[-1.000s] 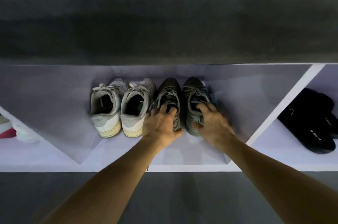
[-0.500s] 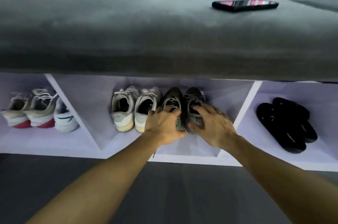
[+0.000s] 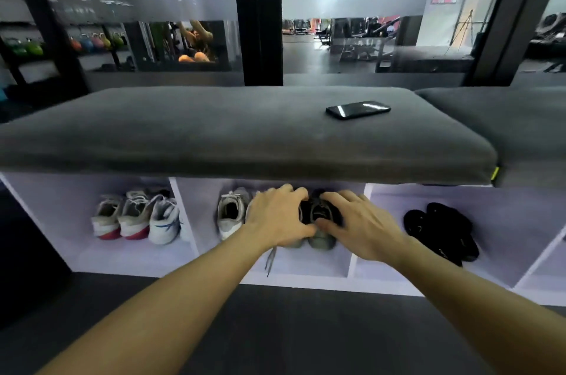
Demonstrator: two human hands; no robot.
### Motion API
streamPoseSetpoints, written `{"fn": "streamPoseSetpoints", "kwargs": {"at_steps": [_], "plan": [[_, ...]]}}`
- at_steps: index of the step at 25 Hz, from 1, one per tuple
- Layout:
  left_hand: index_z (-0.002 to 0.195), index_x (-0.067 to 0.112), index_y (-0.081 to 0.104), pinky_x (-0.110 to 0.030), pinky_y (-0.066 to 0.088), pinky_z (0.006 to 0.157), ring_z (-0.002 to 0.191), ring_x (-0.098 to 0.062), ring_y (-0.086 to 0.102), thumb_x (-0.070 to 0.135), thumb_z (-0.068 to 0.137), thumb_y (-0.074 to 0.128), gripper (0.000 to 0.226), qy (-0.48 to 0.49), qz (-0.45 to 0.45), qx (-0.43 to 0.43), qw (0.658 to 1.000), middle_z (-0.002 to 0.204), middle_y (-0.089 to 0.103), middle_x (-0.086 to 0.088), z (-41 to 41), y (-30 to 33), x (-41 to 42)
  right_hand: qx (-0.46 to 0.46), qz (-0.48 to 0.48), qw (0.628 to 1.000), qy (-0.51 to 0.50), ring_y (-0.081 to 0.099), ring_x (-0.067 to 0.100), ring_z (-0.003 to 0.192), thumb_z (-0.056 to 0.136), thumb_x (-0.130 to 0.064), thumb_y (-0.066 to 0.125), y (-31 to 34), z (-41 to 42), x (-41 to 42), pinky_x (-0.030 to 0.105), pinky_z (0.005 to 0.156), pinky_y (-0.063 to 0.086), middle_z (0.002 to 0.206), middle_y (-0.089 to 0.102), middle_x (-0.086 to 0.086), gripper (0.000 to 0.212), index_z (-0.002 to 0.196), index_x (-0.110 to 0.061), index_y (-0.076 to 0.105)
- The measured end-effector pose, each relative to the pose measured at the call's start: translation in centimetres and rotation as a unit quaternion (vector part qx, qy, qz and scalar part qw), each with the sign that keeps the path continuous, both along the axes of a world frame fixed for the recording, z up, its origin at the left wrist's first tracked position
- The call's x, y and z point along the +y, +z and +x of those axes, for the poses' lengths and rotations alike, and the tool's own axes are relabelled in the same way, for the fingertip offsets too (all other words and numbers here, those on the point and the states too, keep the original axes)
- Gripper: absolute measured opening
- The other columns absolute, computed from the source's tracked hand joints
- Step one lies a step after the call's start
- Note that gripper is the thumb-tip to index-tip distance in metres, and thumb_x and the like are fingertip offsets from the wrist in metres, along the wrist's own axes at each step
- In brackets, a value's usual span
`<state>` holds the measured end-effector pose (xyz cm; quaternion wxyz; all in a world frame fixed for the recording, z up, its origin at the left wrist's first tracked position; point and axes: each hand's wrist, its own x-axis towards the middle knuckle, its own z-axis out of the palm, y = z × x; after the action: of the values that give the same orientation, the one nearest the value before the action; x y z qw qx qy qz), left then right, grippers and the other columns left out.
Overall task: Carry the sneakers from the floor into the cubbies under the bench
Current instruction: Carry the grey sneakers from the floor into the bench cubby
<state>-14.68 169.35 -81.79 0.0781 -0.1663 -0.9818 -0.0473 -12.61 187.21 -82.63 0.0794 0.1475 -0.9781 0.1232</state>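
One head-worn wide-angle view, looking forward and slightly down from low, close in front of the bench (image 3: 245, 129); its front edge crosses mid-frame, the cubbies (image 3: 306, 261) below within arm's reach, glass wall beyond.

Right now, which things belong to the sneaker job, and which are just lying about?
Job:
dark sneakers, under left hand and right hand
middle cubby
white sneaker beside them

Lying about:
phone on bench cushion
black slippers, right cubby
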Motion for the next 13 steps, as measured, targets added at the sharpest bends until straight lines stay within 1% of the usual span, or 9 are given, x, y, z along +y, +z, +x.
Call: {"fn": "streamPoseSetpoints", "kwargs": {"at_steps": [3, 5, 8, 11, 13], "plan": [[0.117, 0.033, 0.051, -0.038, 0.046, 0.081, 0.100, -0.024, 0.058, 0.064, 0.071, 0.057, 0.056, -0.006, 0.003, 0.004, 1.000, 0.107, 0.057, 0.004, 3.0, 7.8, -0.4, 0.012, 0.018, 1.000, 0.008, 0.047, 0.024, 0.117, 0.091, -0.059, 0.040, 7.6, 2.8, -0.5, 0.038, 0.087, 0.045, 0.134, 0.047, -0.007, 0.052, 0.138, -0.038, 0.033], [0.121, 0.032, 0.050, -0.039, 0.044, 0.085, 0.102, -0.024, 0.058, 0.064, 0.072, 0.056, 0.059, -0.014, 0.004, 0.019, 1.000, 0.111, 0.057, 0.004, 4.5, 14.5, -1.0, 0.040, 0.031, 0.999, 0.005, 0.046, 0.025, 0.120, 0.091, -0.060, 0.039, 14.5, 4.0, -0.6, 0.039, 0.092, 0.042, 0.137, 0.046, -0.006, 0.055, 0.139, -0.035, 0.033], [0.129, 0.031, 0.047, -0.041, 0.042, 0.091, 0.107, -0.024, 0.057, 0.066, 0.074, 0.055, 0.065, -0.021, 0.001, 0.035, 0.999, 0.121, 0.057, 0.002, 7.7, 27.4, -2.6, 0.073, 0.018, 0.997, 0.004, 0.043, 0.025, 0.127, 0.089, -0.060, 0.043, 27.5, 6.4, -1.5, 0.042, 0.101, 0.037, 0.143, 0.043, -0.004, 0.058, 0.140, -0.032, 0.036], [0.135, 0.033, 0.041, -0.042, 0.040, 0.093, 0.112, -0.025, 0.055, 0.067, 0.075, 0.055, 0.071, -0.015, 0.007, 0.051, 0.999, 0.128, 0.055, 0.001, 11.4, 41.3, -4.2, 0.092, 0.018, 0.996, 0.010, 0.041, 0.024, 0.129, 0.090, -0.058, 0.044, 41.1, 9.4, -2.4, 0.042, 0.102, 0.037, 0.145, 0.041, -0.005, 0.056, 0.139, -0.030, 0.040], [0.134, 0.033, 0.042, -0.042, 0.039, 0.093, 0.112, -0.024, 0.055, 0.066, 0.076, 0.055, 0.068, -0.013, -0.002, 0.058, 0.998, 0.125, 0.055, 0.002, 13.7, 50.6, -5.1, 0.099, 0.025, 0.995, 0.009, 0.040, 0.023, 0.130, 0.090, -0.060, 0.043, 50.3, 11.5, -3.0, 0.042, 0.102, 0.037, 0.146, 0.039, -0.005, 0.057, 0.138, -0.029, 0.040]]}}
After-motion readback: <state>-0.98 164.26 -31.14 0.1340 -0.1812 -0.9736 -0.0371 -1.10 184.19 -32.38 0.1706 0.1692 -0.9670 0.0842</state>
